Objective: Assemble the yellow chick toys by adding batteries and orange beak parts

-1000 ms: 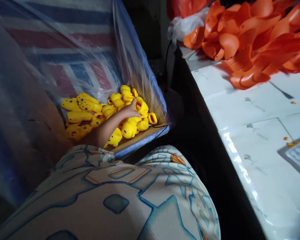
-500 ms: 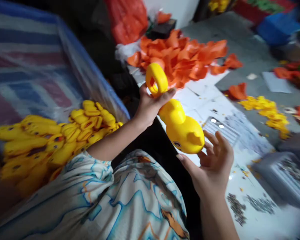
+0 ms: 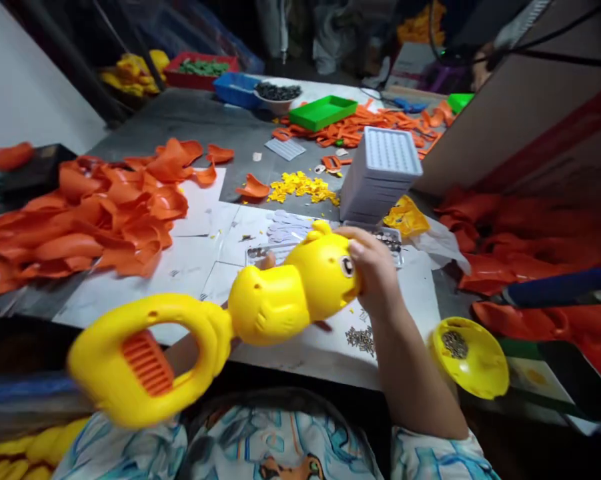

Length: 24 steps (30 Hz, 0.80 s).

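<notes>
Yellow duck toy (image 3: 275, 303) tilts over the table's near edge (image 3: 305, 367), its head gripped in the right hand (image 3: 373, 267), its body in the left hand (image 3: 267, 261), mostly hidden behind. Small screws (image 3: 361, 339) and a yellow bowl (image 3: 483, 367) flank the slanting right forearm (image 3: 413, 360); stacked grey trays (image 3: 380, 173) stand beyond, orange pieces (image 3: 80, 220) heap up leftward.
</notes>
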Each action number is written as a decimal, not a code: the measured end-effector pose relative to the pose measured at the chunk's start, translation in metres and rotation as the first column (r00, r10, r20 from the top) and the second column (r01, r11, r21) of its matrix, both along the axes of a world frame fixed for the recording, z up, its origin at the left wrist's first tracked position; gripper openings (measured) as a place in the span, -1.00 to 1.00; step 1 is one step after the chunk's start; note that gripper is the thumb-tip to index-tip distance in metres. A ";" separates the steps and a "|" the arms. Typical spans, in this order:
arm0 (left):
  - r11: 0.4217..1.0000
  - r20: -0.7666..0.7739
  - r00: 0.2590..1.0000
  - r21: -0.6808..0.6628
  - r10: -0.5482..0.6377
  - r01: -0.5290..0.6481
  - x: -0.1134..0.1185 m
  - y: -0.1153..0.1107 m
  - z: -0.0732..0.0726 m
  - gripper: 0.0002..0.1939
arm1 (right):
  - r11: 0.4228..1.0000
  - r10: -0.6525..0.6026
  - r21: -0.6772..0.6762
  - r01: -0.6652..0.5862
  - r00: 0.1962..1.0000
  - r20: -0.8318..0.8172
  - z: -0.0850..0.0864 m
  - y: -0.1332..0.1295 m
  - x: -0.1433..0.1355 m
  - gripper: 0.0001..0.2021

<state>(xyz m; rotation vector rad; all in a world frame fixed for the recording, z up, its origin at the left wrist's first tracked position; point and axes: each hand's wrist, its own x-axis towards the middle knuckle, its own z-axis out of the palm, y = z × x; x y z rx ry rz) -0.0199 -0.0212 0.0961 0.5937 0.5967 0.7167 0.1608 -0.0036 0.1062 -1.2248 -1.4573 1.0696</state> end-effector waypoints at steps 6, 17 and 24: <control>0.995 -0.110 0.994 0.102 0.011 0.001 -0.006 0.031 -0.020 -0.20 | 0.929 -0.360 0.263 0.261 0.806 0.470 -0.028 0.028 0.059 -0.69; 0.997 0.088 0.994 -0.053 0.067 -0.062 -0.011 0.049 -0.049 -0.35 | 0.992 -0.093 0.046 0.120 0.421 0.903 -0.052 0.041 0.055 -0.83; 0.998 0.067 0.996 -0.005 0.062 -0.061 -0.011 0.053 -0.047 -0.29 | 0.981 -0.166 0.041 0.188 0.723 0.671 -0.040 0.035 0.048 -0.84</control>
